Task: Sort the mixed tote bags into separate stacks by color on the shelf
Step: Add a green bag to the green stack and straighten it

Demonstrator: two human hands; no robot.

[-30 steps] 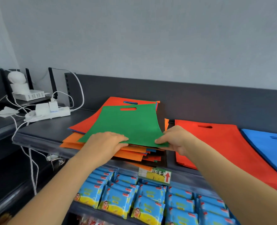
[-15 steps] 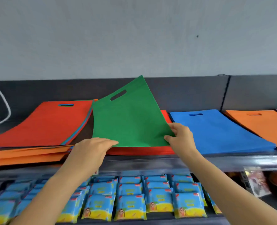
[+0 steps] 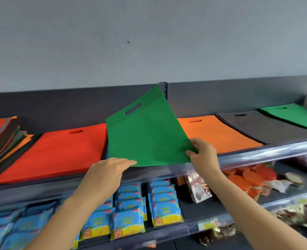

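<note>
A green tote bag (image 3: 145, 134) is held tilted in the air above the shelf's front edge (image 3: 257, 156), its handle slot pointing up. My right hand (image 3: 201, 154) pinches its lower right corner. Flat and palm down, my left hand (image 3: 109, 170) has its fingertips at the bag's lower edge. On the shelf lie a mixed stack (image 3: 3, 138) at far left, then a red stack (image 3: 55, 150), an orange stack (image 3: 215, 134), a dark grey stack (image 3: 260, 127) and a green stack (image 3: 293, 116) at far right. The held bag hides whatever lies between red and orange.
A dark back panel and a grey wall rise behind the shelf. The shelf below holds rows of blue snack packets (image 3: 129, 222), a small printed box (image 3: 199, 188) and orange-lidded items (image 3: 248, 179). Further packets fill the lowest shelf at right.
The green bag came off the mixed stack and travelled right past the red stack. My view swung right with it, bringing the orange, grey and green stacks into sight.
</note>
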